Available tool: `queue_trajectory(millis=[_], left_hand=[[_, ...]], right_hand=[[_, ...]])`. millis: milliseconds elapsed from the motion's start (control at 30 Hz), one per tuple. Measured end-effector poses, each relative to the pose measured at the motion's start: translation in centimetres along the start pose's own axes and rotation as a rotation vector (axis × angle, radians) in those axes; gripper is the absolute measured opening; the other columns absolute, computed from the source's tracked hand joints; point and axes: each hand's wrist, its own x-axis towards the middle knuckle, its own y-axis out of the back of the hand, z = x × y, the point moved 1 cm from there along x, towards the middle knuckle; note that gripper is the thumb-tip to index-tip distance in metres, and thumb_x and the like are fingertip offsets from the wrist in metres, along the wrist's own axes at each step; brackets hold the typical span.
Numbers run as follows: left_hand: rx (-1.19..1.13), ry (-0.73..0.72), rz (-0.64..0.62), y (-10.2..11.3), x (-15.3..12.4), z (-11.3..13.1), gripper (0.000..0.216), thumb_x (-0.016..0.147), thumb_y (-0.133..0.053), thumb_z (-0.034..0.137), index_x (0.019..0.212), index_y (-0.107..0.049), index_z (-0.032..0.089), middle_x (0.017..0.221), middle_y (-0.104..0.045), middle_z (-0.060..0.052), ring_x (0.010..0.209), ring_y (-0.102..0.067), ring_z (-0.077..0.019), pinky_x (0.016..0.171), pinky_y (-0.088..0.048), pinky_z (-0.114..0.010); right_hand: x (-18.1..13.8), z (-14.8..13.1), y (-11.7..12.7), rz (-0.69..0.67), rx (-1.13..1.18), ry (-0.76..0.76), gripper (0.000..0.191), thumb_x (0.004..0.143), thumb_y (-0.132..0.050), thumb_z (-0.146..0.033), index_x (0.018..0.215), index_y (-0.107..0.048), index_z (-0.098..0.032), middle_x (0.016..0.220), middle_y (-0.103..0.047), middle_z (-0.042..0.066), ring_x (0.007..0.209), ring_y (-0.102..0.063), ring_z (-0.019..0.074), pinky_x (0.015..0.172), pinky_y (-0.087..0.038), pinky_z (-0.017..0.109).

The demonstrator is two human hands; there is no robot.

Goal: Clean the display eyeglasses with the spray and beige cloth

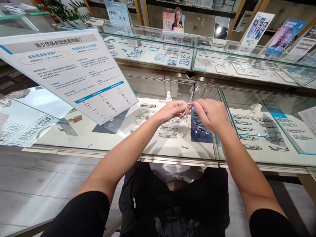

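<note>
At left, a flat, blue-edged sign [74, 75] bears Chinese print headed "青少年多点". Mid-frame show a smooth white bottle [168, 97] and the left hand [172, 110], fingertips pinching thin-rimmed glasses [192, 95] above the glass counter [158, 148]. The right hand [211, 113] pinches them too, thumb against forefinger. Open room separates both hands from the counter's straight front edge. Rows of wiry frames [248, 137] fill the right.

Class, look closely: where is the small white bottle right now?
In the head view, the small white bottle stands near the middle, just beyond the left hand and to the left of the held glasses.
</note>
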Motion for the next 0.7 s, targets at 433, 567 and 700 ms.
queue_trajectory(millis=[433,567,700], left_hand=[[0.074,0.076,0.101,0.1,-0.8,-1.5,0.05,0.091,-0.078,0.069,0.092,-0.075,0.019,0.086,-0.076,-0.007,0.081,-0.073,-0.0191,0.071,-0.061,-0.035],[0.116,0.09,0.177,-0.1,-1.0,-1.4,0.041,0.096,-0.078,0.059,0.094,-0.075,0.018,0.086,-0.075,-0.006,0.084,-0.074,-0.0199,0.075,-0.063,-0.037],[0.105,0.073,0.236,0.0,-1.0,-1.3,0.039,0.096,-0.078,0.057,0.094,-0.074,0.018,0.086,-0.075,-0.005,0.082,-0.074,-0.0189,0.074,-0.062,-0.036]], right_hand=[[-0.6,2.1,-4.9,0.091,0.367,0.045,0.05,0.114,-0.036,-0.049,0.109,-0.082,-0.03,0.106,-0.084,0.007,0.103,-0.079,0.0263,0.092,-0.059,0.041],[-0.4,2.2,-5.8,0.165,0.55,-0.109,0.037,0.112,-0.047,-0.057,0.109,-0.074,-0.031,0.103,-0.08,0.005,0.093,-0.077,0.0227,0.083,-0.06,0.039],[0.0,2.7,-7.1,0.193,0.8,-0.249,0.032,0.105,-0.061,-0.062,0.107,-0.067,-0.03,0.093,-0.075,0.003,0.082,-0.072,0.0198,0.072,-0.057,0.035]])
